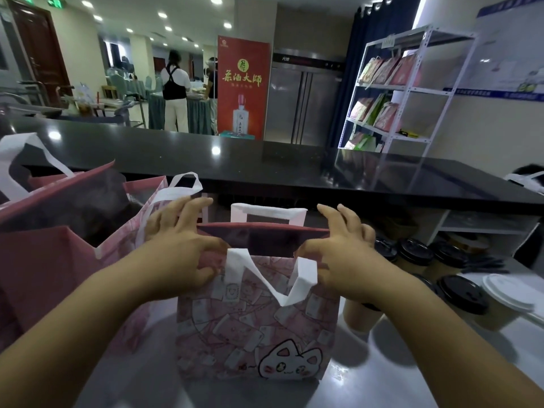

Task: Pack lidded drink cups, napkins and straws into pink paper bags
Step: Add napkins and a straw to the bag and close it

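A pink paper bag (253, 328) with a cartoon cat print and white handles stands upright on the grey table in front of me. My left hand (179, 248) grips the left side of its mouth, and my right hand (341, 248) grips the right side, holding the mouth spread. The bag's inside is dark and I cannot see what it holds. To the right stand several lidded drink cups (462, 295) with black lids, plus one with a white lid (506, 293). Dark straws (485, 265) lie behind them.
Two more pink bags (59, 240) stand at the left, the near one touching my left forearm. A black counter (265, 169) runs across behind the bags. Beyond it are a white shelf rack (403, 92) with packets and people at far tables.
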Tool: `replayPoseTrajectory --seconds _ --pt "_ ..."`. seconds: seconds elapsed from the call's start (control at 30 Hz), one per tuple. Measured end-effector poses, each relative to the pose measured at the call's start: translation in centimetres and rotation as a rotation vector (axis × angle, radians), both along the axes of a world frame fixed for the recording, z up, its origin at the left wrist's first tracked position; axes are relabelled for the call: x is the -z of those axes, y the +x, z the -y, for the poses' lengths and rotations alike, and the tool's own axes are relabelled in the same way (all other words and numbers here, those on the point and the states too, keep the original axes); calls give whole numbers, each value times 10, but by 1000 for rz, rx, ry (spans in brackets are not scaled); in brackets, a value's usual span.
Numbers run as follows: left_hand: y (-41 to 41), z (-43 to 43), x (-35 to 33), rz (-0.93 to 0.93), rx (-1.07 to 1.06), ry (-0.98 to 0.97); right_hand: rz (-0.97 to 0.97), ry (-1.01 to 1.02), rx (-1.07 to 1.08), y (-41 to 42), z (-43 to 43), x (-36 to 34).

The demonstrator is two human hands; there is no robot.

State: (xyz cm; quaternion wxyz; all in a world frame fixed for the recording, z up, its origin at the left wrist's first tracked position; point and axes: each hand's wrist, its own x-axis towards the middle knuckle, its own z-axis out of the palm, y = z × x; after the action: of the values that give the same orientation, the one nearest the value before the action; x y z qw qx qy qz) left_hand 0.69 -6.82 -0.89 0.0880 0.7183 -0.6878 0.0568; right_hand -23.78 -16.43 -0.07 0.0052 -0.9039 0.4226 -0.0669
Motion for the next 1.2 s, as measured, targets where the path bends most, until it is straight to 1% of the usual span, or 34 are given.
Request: replayPoseTrajectory --seconds 0.1,0.17,0.27,0.4,0.47,0.6,0.73,0.9,0.97,1.03,1.1,1.2 --pt "9 5 -10 -35 97 113 -14 116 -2 0 7 -10" --pt "12 6 -16 -61 132 135 15 120 -27 0 8 -14" --pt "13 7 -16 -108 171 77 5 6 -64 -2 9 -13" --pt "15 5 -8 -238 208 -1 113 -171 -134 -5 7 -5" --pt "15 6 -3 -241 207 -54 167 -202 -140 -6 8 -1" --pt "17 8 5 -305 223 -126 288 -195 -145 -8 11 9" --pt "21 6 10 -267 297 -215 353 -386 -249 -9 12 18" --pt "25 3 15 -131 399 -256 347 -444 -346 -13 11 31" --pt "25 1 15 -39 460 -239 308 -454 -385 -16 9 34" --pt "26 0 17 12 488 -214 251 -441 -406 -20 8 35" --pt "26 0 18 -4 482 -209 243 -421 -403 -22 8 32" --pt "26 2 14 -47 436 -230 309 -331 -368 -16 10 24"
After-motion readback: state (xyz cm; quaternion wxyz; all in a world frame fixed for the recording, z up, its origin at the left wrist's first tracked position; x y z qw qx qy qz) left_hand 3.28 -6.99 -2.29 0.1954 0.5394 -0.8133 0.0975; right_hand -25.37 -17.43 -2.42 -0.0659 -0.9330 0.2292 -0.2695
